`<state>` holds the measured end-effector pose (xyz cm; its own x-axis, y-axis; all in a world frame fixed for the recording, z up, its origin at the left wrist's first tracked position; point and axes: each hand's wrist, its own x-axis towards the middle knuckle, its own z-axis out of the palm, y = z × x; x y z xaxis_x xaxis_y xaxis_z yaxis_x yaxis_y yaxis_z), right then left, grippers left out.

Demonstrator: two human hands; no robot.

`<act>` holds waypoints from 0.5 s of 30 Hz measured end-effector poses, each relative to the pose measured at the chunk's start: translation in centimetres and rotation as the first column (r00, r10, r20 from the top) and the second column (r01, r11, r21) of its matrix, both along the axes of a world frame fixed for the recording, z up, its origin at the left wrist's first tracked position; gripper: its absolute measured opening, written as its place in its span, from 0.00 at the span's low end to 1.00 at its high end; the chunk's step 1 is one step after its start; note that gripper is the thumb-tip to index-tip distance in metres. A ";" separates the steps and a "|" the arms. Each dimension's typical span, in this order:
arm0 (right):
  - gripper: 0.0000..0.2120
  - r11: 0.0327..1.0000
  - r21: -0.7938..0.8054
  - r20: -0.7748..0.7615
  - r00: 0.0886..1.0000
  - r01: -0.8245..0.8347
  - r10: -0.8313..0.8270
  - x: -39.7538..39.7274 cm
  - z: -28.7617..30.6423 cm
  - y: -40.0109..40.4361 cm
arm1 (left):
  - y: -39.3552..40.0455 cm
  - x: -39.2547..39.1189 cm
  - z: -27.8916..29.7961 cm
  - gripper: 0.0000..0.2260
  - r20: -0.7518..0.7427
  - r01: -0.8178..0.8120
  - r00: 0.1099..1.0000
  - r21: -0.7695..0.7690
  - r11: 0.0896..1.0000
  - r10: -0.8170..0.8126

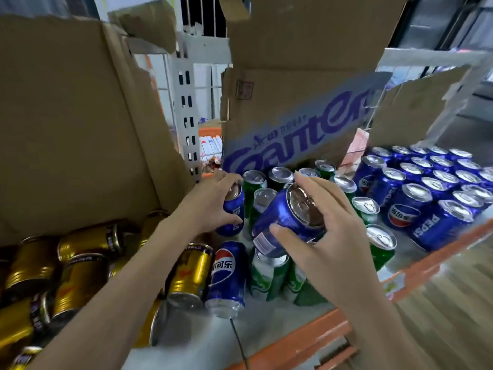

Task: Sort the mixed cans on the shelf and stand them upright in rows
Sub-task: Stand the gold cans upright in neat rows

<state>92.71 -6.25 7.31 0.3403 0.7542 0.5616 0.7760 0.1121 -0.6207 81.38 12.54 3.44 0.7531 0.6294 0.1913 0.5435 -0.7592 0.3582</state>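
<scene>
Metal shelving with an orange front edge (330,320) carries everything, and torn cardboard boxes (66,124) stand along its back. At the right end of the shelf, blue Pepsi cans (437,188) stand upright in neat rows. Beside them, toward the middle, green cans (269,273) stand in a smaller group. At the left end, gold cans (85,263) lie on their sides in a heap, and one blue can (229,273) lies at the border of this heap, near the front edge. The right hand (328,231) grips a tilted blue can (285,222) above the green group, fingers curled around its top and side. The left hand (213,201) holds another upright blue can (234,212) from above, just left of the green cans.
</scene>
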 end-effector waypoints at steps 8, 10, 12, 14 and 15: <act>0.31 0.992 -0.006 -0.025 0.992 -0.123 0.123 3.2 0.4 3.0 | 3.6 3.7 -3.3 0.34 -0.246 -0.055 0.965 0.143 0.988 0.089; 0.31 0.989 -0.017 -0.021 0.989 -0.149 0.149 3.6 0.3 4.0 | 3.9 3.9 -3.3 0.35 -0.276 -0.084 0.952 0.172 0.981 0.130; 0.31 0.984 -0.049 0.000 0.985 -0.172 0.172 3.7 0.2 5.1 | 3.6 3.8 -2.4 0.36 -0.293 -0.127 0.941 0.160 0.979 0.170; 0.31 0.976 -0.080 0.025 0.979 -0.201 0.204 3.6 0.3 6.3 | 2.4 2.9 -1.1 0.35 -0.232 -0.214 0.945 0.093 0.972 0.231; 0.32 0.973 -0.087 0.039 0.975 -0.215 0.219 3.6 0.3 7.0 | 1.6 2.2 -0.7 0.33 -0.185 -0.254 0.946 0.081 0.964 0.265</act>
